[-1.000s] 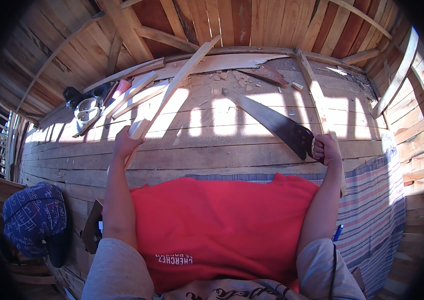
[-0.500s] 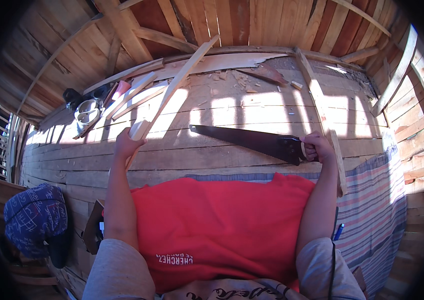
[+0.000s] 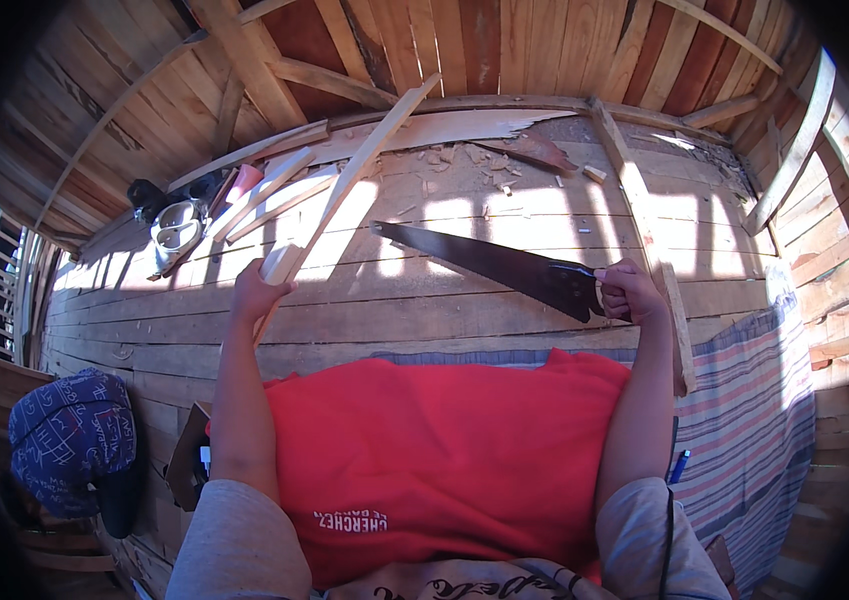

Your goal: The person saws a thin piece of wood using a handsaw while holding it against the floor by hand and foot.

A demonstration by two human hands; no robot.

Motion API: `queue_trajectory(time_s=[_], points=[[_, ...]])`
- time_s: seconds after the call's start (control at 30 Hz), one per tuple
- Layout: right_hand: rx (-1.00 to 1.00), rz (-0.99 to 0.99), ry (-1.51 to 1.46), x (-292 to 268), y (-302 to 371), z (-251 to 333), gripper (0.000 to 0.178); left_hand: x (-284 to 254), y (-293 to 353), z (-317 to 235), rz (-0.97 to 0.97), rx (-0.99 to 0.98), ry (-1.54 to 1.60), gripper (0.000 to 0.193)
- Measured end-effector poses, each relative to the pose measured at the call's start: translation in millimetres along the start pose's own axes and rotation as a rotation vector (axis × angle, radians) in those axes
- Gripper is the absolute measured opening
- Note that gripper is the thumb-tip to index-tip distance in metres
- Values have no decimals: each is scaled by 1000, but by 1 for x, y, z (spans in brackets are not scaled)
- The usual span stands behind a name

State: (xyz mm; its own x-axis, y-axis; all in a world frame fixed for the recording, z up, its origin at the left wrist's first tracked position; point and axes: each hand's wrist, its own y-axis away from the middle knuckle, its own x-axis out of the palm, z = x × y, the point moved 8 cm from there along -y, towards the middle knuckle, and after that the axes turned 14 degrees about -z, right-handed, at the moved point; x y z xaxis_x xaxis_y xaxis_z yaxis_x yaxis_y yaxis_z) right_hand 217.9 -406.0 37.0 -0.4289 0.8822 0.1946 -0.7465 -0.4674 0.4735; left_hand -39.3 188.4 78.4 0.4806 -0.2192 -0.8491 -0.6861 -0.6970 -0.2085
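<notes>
My left hand [image 3: 262,292] is closed around a wooden strip [image 3: 357,163], which slants away to the far right and up toward the plank wall. A shorter pale piece of wood [image 3: 282,262] sits against the strip right at my fingers; whether I grip that too is hard to tell. In my right hand [image 3: 630,292] is the handle of a handsaw [image 3: 489,262]. Its dark blade points left and a little away from me, teeth facing my side. The blade tip is apart from the strip. A red cloth [image 3: 444,440] covers my lap.
Cut wood pieces [image 3: 262,195] and a pale power tool [image 3: 177,230] lie at the far left. Chips and offcuts [image 3: 504,175] litter the floor by the wall. A long beam [image 3: 634,190] runs along the right, beside a striped mat [image 3: 744,400]. A patterned cap [image 3: 72,440] lies at left.
The saw has swung so its tip is farther from me and slightly left, tilting the blade more steeply. My left hand and the strip have hardly shifted.
</notes>
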Motion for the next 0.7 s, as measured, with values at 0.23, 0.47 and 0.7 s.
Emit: queue_trajectory(time_s=[0.23,0.47,0.7], points=[[-9,-110,138,31,-19,5,49,3,1,4,15,-38,15,78],[-120,-281,-69,-1,-30,16,49,5,3,4,8,-33,32,79],[18,39,61,31,-14,3,48,6,4,4,19,-28,7,79]])
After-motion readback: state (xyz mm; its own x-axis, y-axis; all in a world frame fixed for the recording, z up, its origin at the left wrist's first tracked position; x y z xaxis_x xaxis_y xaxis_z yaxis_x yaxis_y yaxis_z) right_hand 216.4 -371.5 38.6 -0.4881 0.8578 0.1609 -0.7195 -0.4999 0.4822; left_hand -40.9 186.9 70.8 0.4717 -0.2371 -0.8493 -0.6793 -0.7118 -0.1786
